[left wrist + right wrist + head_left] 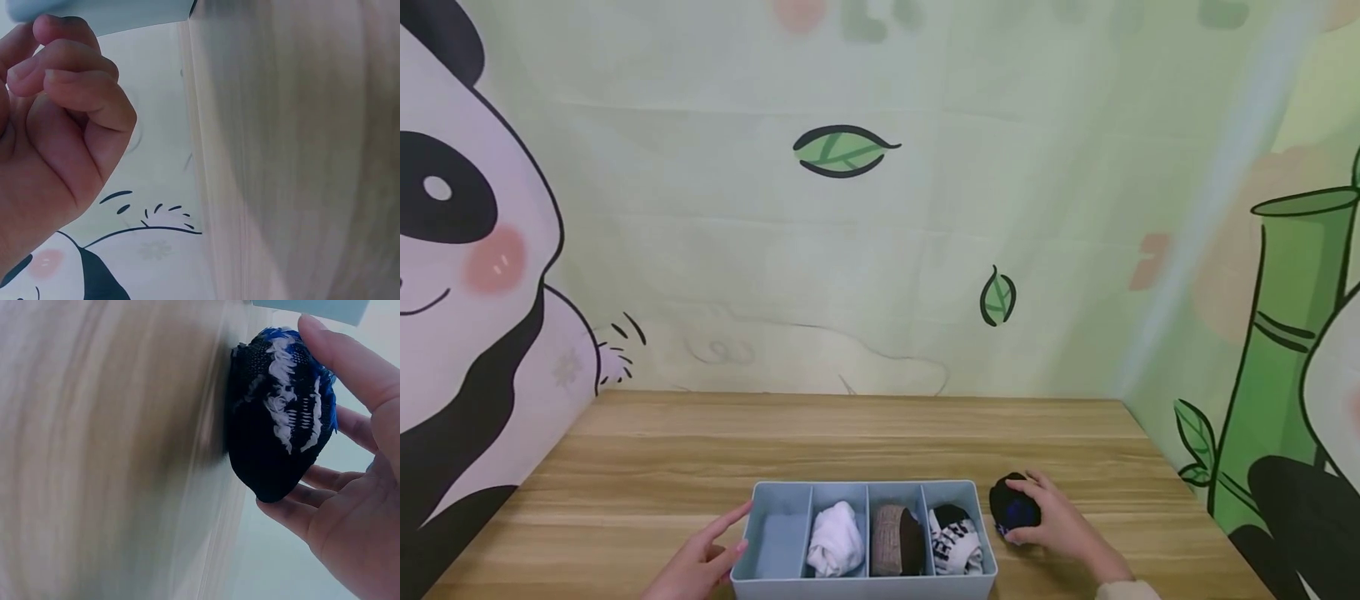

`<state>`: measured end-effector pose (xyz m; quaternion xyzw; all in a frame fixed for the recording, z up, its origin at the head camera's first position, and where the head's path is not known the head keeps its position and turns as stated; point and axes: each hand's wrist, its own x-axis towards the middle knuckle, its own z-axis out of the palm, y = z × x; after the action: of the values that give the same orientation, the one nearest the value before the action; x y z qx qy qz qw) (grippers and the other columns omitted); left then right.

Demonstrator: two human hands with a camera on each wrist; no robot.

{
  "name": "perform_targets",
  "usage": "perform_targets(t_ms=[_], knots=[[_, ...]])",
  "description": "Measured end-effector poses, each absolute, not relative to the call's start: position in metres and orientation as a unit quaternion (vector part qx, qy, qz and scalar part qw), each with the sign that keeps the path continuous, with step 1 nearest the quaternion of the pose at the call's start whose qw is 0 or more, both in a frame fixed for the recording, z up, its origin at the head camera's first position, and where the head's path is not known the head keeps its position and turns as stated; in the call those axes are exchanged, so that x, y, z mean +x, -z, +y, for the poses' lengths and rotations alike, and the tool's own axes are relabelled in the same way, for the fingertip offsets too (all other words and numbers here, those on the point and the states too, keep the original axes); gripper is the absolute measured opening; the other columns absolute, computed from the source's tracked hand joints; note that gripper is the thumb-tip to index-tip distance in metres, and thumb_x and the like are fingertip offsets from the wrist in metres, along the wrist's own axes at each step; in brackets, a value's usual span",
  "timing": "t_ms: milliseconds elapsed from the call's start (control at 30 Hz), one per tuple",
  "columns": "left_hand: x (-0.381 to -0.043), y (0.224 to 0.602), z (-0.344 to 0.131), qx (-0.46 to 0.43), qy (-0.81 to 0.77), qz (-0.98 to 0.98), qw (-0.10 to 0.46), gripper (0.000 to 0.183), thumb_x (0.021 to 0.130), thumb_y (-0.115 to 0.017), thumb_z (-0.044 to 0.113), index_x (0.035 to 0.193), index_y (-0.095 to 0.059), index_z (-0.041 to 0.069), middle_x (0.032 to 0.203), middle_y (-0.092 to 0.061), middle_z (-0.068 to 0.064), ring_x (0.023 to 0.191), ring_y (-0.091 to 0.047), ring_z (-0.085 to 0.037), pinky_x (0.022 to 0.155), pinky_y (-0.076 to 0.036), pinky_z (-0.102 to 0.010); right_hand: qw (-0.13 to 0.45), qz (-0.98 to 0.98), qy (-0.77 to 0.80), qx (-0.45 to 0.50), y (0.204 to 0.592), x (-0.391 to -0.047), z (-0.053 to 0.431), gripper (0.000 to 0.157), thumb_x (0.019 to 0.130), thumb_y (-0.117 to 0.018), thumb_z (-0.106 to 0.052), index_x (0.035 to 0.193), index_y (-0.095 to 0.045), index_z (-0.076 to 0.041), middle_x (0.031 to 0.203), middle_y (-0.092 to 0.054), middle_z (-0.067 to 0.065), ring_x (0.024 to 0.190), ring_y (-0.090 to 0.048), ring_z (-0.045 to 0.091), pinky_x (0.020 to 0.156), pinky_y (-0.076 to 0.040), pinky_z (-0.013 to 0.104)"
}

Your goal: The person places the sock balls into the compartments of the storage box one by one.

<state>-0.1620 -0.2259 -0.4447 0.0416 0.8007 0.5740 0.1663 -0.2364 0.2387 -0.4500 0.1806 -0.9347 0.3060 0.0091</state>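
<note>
A black rolled-up sock (pixel 1014 508), marked with blue and white yarn, is in my right hand (pixel 1063 525), just right of the box. Thumb and fingers grip it from both sides, and in the right wrist view the sock (pixel 275 419) sits close against the wooden table. The light blue divided box (pixel 865 588) holds a white rolled sock (pixel 837 540), a brown and dark one (pixel 897 542) and a black-and-white patterned one (pixel 956 542) in separate compartments. At the box's left end, my left hand (pixel 700 557) touches the rim with an outstretched index finger, its other fingers loosely bent.
The wood-grain table (pixel 865 442) runs back to a pale green backdrop (pixel 925 192) printed with leaves, pandas and bamboo. Part of the box (pixel 137 15) shows at the top of the left wrist view.
</note>
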Motion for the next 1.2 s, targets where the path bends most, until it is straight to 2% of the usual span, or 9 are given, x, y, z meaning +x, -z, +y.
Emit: perform_targets(t_ms=[167, 233, 433, 733, 1067, 1200], knots=[[-0.162, 0.445, -0.225, 0.052, -0.575, 0.801, 0.157, 0.065, 0.091, -0.051, 0.028, 0.140, -0.019, -0.001, 0.055, -0.042, -0.001, 0.048, -0.036, -0.013, 0.047, -0.032, -0.023, -0.008, -0.936, -0.303, 0.178, 0.450, -0.236, 0.239, 0.070, 0.061, -0.082, -0.025, 0.120, -0.052, 0.000, 0.128, -0.028, 0.038, 0.109, -0.035, 0.055, 0.080, -0.035, 0.060], [-0.162, 0.445, -0.225, 0.054, -0.575, 0.801, 0.156, 0.065, 0.091, -0.051, 0.029, 0.140, -0.019, -0.001, 0.055, -0.043, -0.001, 0.047, -0.035, -0.012, 0.046, -0.031, -0.022, -0.013, -0.937, -0.301, 0.177, 0.450, -0.236, 0.239, 0.071, 0.061, -0.082, -0.025, 0.121, -0.052, -0.001, 0.128, -0.028, 0.039, 0.108, -0.035, 0.055, 0.079, -0.035, 0.060], [-0.162, 0.445, -0.226, 0.051, -0.576, 0.800, 0.161, 0.066, 0.091, -0.052, 0.030, 0.140, -0.019, -0.001, 0.055, -0.041, 0.000, 0.049, -0.036, -0.012, 0.047, -0.031, -0.023, -0.013, -0.940, -0.296, 0.171, 0.452, -0.238, 0.236, 0.072, 0.061, -0.082, -0.023, 0.122, -0.051, -0.001, 0.127, -0.029, 0.039, 0.108, -0.037, 0.054, 0.079, -0.036, 0.059], [-0.161, 0.444, -0.225, 0.032, -0.570, 0.803, 0.168, 0.065, 0.091, -0.051, 0.028, 0.140, -0.019, 0.000, 0.058, -0.040, -0.001, 0.055, -0.042, -0.017, 0.051, -0.033, -0.026, 0.016, -0.945, -0.275, 0.177, 0.458, -0.237, 0.232, 0.063, 0.063, -0.076, -0.014, 0.120, -0.053, 0.001, 0.126, -0.035, 0.035, 0.107, -0.040, 0.049, 0.076, -0.040, 0.055], [-0.160, 0.444, -0.225, 0.037, -0.570, 0.805, 0.164, 0.065, 0.091, -0.051, 0.028, 0.140, -0.018, 0.000, 0.056, -0.038, -0.001, 0.053, -0.040, -0.016, 0.050, -0.032, -0.025, 0.039, -0.942, -0.286, 0.174, 0.459, -0.236, 0.231, 0.059, 0.067, -0.073, -0.011, 0.120, -0.053, 0.002, 0.126, -0.036, 0.035, 0.109, -0.039, 0.048, 0.075, -0.042, 0.052], [-0.161, 0.445, -0.225, 0.038, -0.575, 0.800, 0.168, 0.065, 0.091, -0.051, 0.029, 0.140, -0.017, 0.000, 0.060, -0.041, -0.002, 0.059, -0.046, -0.018, 0.058, -0.040, -0.029, 0.055, -0.941, -0.285, 0.174, 0.453, -0.234, 0.229, 0.058, 0.067, -0.073, -0.011, 0.120, -0.054, 0.001, 0.126, -0.036, 0.035, 0.110, -0.038, 0.049, 0.076, -0.041, 0.054]])
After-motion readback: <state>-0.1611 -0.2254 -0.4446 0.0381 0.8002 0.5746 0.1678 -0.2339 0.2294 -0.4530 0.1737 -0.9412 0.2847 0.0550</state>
